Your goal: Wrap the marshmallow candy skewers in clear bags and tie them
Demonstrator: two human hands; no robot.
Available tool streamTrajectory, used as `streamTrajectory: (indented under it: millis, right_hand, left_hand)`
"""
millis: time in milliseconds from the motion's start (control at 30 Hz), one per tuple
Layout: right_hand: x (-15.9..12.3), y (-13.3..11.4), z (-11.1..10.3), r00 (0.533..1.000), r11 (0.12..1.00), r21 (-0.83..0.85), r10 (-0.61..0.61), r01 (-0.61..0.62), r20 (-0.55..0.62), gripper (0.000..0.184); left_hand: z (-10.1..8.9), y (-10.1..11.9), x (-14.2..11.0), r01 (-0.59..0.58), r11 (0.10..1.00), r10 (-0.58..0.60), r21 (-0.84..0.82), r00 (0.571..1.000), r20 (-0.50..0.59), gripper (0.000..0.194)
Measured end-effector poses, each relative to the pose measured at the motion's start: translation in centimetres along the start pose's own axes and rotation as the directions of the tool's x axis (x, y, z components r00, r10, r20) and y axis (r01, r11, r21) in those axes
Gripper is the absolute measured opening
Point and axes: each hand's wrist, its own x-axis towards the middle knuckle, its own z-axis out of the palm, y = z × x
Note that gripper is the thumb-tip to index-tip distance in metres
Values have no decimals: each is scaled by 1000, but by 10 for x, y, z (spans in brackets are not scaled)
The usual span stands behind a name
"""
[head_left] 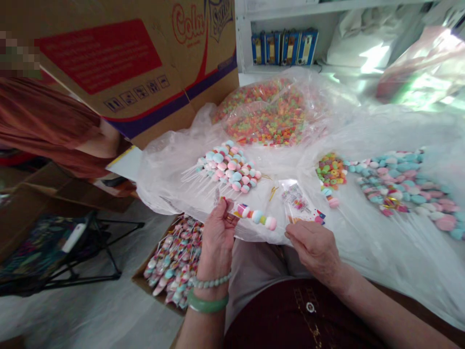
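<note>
My left hand [221,225] is closed on a marshmallow skewer [257,216], held level over the table edge. Pink, white, blue and coloured pieces show along it, and its stick end is hidden by my fingers. My right hand [315,247] has its fingers pressed together at the lower edge of a stack of clear printed bags [300,199]; whether it grips one is hidden. Just beyond my left hand lies a pile of marshmallow skewers [232,167], white sticks toward the left. Gold twist ties [272,194] lie between this pile and the bags.
A large clear bag of coloured ring candies [269,114] lies at the back beside a tall cardboard box [145,63]. On the right are loose ring candies [331,170] and more marshmallows [410,184]. Below left, a carton holds wrapped skewers [174,264]. A person [54,126] is at the left.
</note>
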Motion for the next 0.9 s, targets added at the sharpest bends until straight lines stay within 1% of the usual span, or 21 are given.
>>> streamTrajectory:
  millis: [100,167,233,300,367,433,500,567,600,667,700,733,767,800,833,867,900]
  right_hand:
    - [-1,0,7,999,999,26,30,-31,21,21]
    - [-2,1,12,994,993,60,97,-100,57,19]
    - [-3,2,16,978,977,107,175,-187,113,16]
    - [-3,4,18,965,964,133,208,-230,160,15]
    - [-4,5,18,969,974,101,186,-204,166,18]
    - [-3,4,16,980,990,30,135,-141,149,22]
    - [-3,3,15,986,996,-23,91,-89,142,24]
    - [-2,1,16,984,996,-15,90,-88,156,25]
    - [-1,1,17,978,993,18,115,-119,172,24]
    - [1,1,20,949,956,146,216,-253,228,22]
    - [2,1,21,916,905,234,289,-356,279,20]
    - [3,1,23,861,814,328,364,-479,355,19]
    - [4,1,23,785,680,414,423,-605,452,18]
    - [5,2,24,697,512,478,448,-713,560,17]
    - [6,2,24,613,336,513,435,-790,660,17]
    - [6,2,24,547,178,523,398,-834,737,18]
    - [7,2,24,507,57,523,357,-850,785,19]
  left_hand:
    - [-3,-6,-2,14,999,-18,50,997,79,4]
    - [-2,-10,-6,44,995,-54,85,991,125,5]
    - [0,-13,-11,87,989,-104,118,984,145,8]
    - [2,-13,-14,123,986,-140,115,979,146,12]
    - [3,-12,-14,138,988,-149,76,975,163,15]
    - [3,-12,-11,139,989,-148,59,970,195,13]
    - [3,-13,-9,132,988,-149,84,962,228,9]
    - [3,-17,-9,129,984,-157,123,954,257,8]
    - [3,-19,-10,126,983,-159,135,951,267,9]
    - [4,-23,-13,117,983,-153,141,948,280,11]
    - [5,-25,-15,110,984,-146,139,947,287,11]
    - [6,-26,-16,105,985,-142,138,946,290,12]
    - [6,-26,-17,104,985,-141,138,946,291,13]
    - [6,-26,-17,106,984,-143,140,947,287,14]
    - [6,-26,-16,109,984,-145,140,949,280,15]
    - [5,-25,-15,113,984,-148,140,951,272,15]
    - [4,-25,-14,116,983,-151,142,952,265,14]
